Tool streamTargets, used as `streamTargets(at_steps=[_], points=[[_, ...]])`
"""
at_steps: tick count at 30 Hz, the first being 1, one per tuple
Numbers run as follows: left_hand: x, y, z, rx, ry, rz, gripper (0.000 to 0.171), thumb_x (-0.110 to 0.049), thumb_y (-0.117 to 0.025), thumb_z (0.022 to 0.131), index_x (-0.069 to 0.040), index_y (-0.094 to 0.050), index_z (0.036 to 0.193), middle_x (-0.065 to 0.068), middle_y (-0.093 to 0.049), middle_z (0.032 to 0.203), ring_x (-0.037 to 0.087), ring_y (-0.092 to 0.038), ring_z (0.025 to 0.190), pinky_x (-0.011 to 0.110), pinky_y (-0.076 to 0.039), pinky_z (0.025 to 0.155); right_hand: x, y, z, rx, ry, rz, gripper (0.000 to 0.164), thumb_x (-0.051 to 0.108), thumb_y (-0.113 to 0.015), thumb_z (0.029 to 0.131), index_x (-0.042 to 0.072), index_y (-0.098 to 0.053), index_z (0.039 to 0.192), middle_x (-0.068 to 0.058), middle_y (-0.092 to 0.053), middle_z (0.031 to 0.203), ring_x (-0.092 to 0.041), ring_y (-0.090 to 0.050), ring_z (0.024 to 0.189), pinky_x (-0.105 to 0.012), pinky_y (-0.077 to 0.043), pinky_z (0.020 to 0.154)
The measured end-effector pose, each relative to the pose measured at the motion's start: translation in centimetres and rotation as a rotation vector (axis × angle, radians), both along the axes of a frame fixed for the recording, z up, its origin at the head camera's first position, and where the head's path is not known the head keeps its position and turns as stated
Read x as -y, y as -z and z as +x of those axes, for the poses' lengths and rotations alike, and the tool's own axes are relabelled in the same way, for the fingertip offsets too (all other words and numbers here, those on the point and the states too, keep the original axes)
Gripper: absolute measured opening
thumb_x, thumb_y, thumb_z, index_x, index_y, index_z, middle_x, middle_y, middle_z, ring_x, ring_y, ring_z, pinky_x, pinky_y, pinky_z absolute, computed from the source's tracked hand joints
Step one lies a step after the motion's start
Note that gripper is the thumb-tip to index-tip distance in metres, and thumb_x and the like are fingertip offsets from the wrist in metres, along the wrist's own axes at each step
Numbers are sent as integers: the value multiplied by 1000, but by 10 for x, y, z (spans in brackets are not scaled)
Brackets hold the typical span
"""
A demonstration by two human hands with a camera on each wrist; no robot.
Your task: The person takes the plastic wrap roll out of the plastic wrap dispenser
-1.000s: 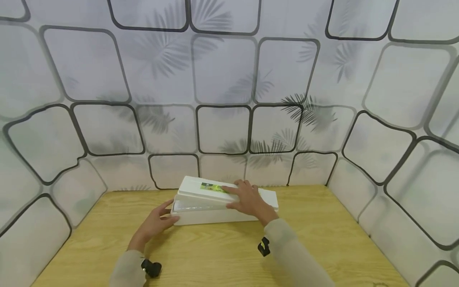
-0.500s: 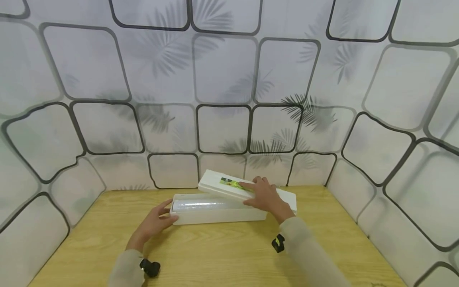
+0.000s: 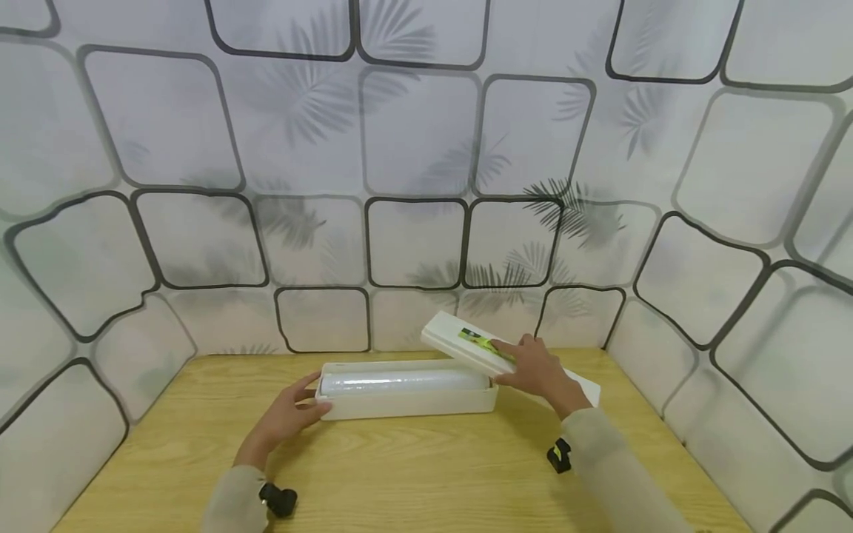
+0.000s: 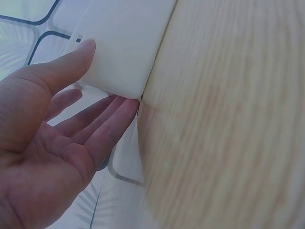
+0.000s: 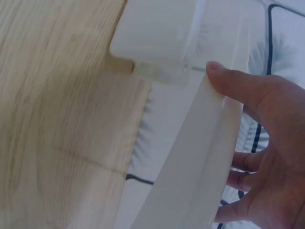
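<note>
A long white plastic box (image 3: 413,403) lies on the table with its top uncovered. Inside it a shiny roll of cling film (image 3: 406,381) runs lengthwise. My left hand (image 3: 286,414) holds the box's left end, thumb on the front face and fingers against the end; the left wrist view shows this thumb (image 4: 78,62) close up. With my right hand (image 3: 536,366) I grip the white lid (image 3: 446,333), which bears a green picture label (image 3: 476,340). The lid is raised and tilted, overlapping the box's right end in the head view. In the right wrist view, the thumb rests on the lid's edge.
The wood-grain table (image 3: 400,474) extends in front of the box and to both sides. A patterned fabric wall (image 3: 416,244) stands close behind the box and wraps round left and right. Each wrist carries a small black device (image 3: 278,501).
My right hand has carried the lid off the box to the right, uncovering the roll of cling film. The left hand and the box have stayed in place.
</note>
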State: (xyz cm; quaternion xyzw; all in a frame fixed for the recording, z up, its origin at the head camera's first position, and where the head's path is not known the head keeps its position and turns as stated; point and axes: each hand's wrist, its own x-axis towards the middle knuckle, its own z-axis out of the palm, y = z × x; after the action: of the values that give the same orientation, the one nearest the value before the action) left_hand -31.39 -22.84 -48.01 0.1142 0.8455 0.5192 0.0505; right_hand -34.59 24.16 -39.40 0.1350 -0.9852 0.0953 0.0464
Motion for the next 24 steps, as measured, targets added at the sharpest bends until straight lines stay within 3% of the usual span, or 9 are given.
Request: streamTargets(at_steps=[7, 14, 24], points=[[1, -1, 0, 4, -2, 8, 81, -24, -69, 101, -4, -22, 164, 39, -48, 148, 54, -58, 129, 50, -57, 97, -25, 4, 5, 22, 36, 31, 76, 44, -79, 89, 22, -49, 155, -33, -51, 132, -46, -50, 115, -69, -51, 76], [1, 2, 1, 13, -11, 16, 81, -24, -70, 100, -4, -24, 164, 38, -49, 148, 53, -58, 129, 50, -57, 99, -47, 8, 11, 26, 47, 41, 79, 46, -79, 88, 17, -48, 155, -34, -51, 126, -45, -52, 108, -64, -53, 70], [-1, -1, 1, 8, -8, 21, 81, -21, -70, 100, -2, -22, 163, 39, -49, 147, 53, -59, 128, 50, -57, 98, -78, 14, 16, 85, 91, 37, 78, 42, -78, 90, 13, -46, 156, -41, -47, 131, -55, -49, 115, -64, -52, 69]])
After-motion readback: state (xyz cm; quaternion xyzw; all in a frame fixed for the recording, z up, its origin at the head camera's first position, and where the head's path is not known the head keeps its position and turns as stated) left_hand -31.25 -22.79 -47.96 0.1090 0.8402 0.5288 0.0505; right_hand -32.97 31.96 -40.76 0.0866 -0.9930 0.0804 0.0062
